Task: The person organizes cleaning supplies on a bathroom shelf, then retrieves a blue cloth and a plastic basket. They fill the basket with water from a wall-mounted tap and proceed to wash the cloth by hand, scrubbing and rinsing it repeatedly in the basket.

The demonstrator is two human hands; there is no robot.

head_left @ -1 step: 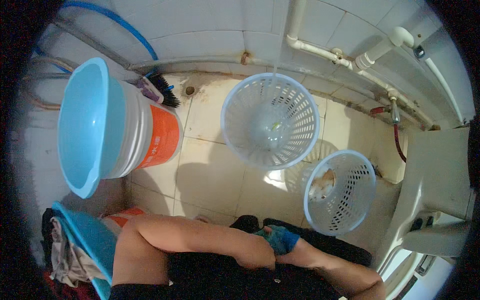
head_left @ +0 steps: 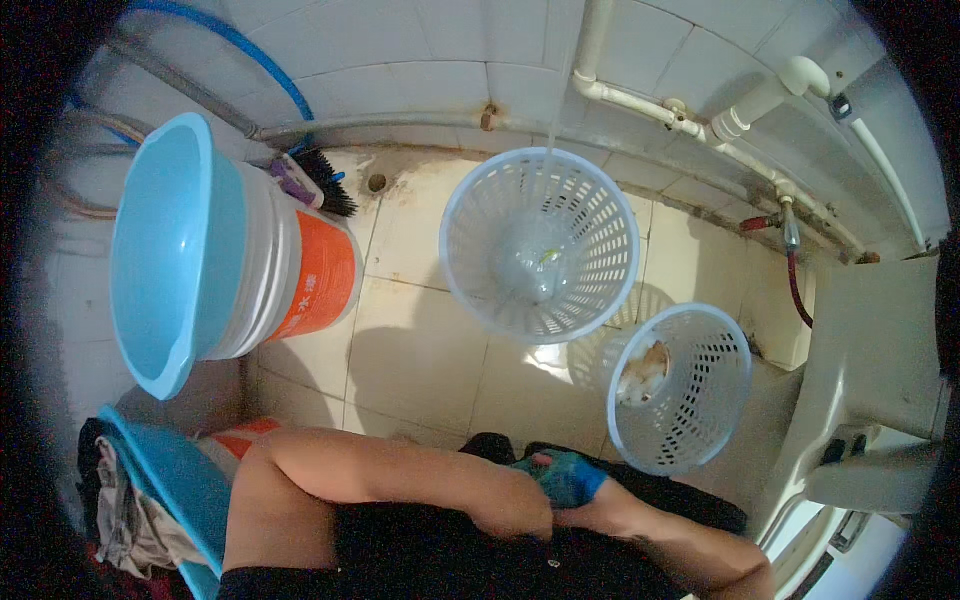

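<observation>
Both my hands meet low in the middle, in front of my dark clothing. Between them is a blue-green packet (head_left: 568, 477) with a small pink patch; its exact kind does not show. My left hand (head_left: 518, 507) bends in against its near left side, fingers closed and mostly hidden. From the right, my right hand (head_left: 600, 505) closes round its lower right end. Beyond, a thin water stream falls into a pale blue slotted basket (head_left: 612, 220), where clear wet material and a small green bit lie. A second slotted basket (head_left: 735, 390) stands nearer right, with brown-and-white scraps inside.
At the left, a light blue basin (head_left: 160, 260) rests on a white-and-orange bucket (head_left: 325, 270), with a black-bristled brush (head_left: 330, 185) behind. A blue tub (head_left: 170, 470) with clothes (head_left: 140, 510) sits near left. Pipes (head_left: 690, 125) run along the wall; white ceramic fixtures (head_left: 870, 350) stand at right.
</observation>
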